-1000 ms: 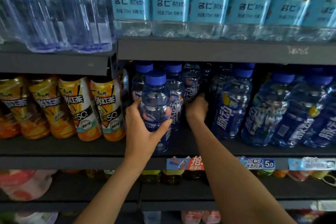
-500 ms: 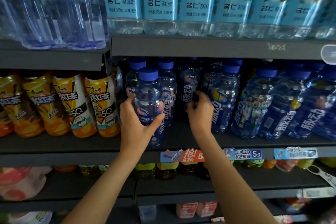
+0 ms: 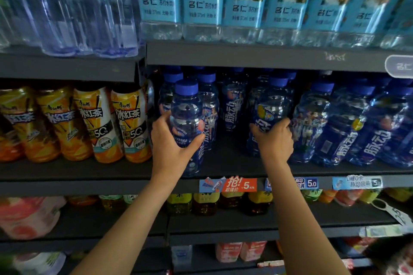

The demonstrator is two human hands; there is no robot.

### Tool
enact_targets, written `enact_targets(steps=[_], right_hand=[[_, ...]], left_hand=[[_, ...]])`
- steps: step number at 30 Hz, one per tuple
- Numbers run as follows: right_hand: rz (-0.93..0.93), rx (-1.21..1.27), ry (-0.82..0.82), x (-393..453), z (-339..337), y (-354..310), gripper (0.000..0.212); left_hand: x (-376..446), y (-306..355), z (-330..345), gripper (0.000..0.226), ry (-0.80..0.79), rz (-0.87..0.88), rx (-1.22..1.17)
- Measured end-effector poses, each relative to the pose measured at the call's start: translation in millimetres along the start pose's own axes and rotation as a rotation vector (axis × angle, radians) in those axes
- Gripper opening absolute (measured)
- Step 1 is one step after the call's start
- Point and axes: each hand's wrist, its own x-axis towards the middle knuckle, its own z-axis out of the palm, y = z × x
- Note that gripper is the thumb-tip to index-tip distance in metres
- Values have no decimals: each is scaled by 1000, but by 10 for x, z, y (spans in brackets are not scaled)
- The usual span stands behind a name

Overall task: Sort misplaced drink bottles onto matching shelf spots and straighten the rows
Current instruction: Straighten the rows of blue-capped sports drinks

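Observation:
My left hand (image 3: 172, 145) grips a blue-capped drink bottle (image 3: 186, 114) standing upright at the front left of the blue row on the middle shelf (image 3: 89, 169). My right hand (image 3: 276, 140) wraps around the lower body of a second blue bottle (image 3: 273, 105) further right in the same row. A dark gap lies between the two bottles, with another blue bottle (image 3: 232, 105) set back in it. More blue bottles (image 3: 348, 123) fill the shelf to the right, several of them leaning.
Orange iced-tea bottles (image 3: 93, 123) stand left of the blue row. Light-blue labelled water bottles (image 3: 245, 0) and clear large bottles (image 3: 78, 11) line the shelf above. Price tags (image 3: 228, 184) hang on the shelf edge. Yellow and pink drinks sit on lower shelves.
My right hand has moved right from the back-set bottle in the gap and taken hold of the blue bottle to its right. My left hand keeps its grip on the front bottle.

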Motion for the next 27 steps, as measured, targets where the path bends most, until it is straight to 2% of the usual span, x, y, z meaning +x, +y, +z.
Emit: enact_targets(steps=[2,6,13,15,17,19,23,25,27], right_hand=[[-15,50,-60,38,34,-13,80],[-178,111,-200,41,205,-191,82],[-159,160,-317,182,381,-306,88],[-182,223,-326,169,347,-226,90],[-228,303,-263,107,281,-106,88],[-257,395,-262,18,175,10,73],[-307,522,-619,-113,-76,137,30],[-375,533,-660,-117,-213,172,27],[-411,546,-745,-102,-322,216,37]], left_hand=[[1,5,-1,77,5,-1,-2],[7,-11,-16,79,4,0,0],[9,19,-23,79,-1,-37,-13],[-4,34,-20,77,11,-46,-20],[-23,66,-1,76,19,-53,-37],[-46,121,53,76,29,-53,-50],[-131,281,300,76,36,-34,-42],[-182,399,460,76,9,-30,-56],[-198,493,627,75,4,-14,-51]])
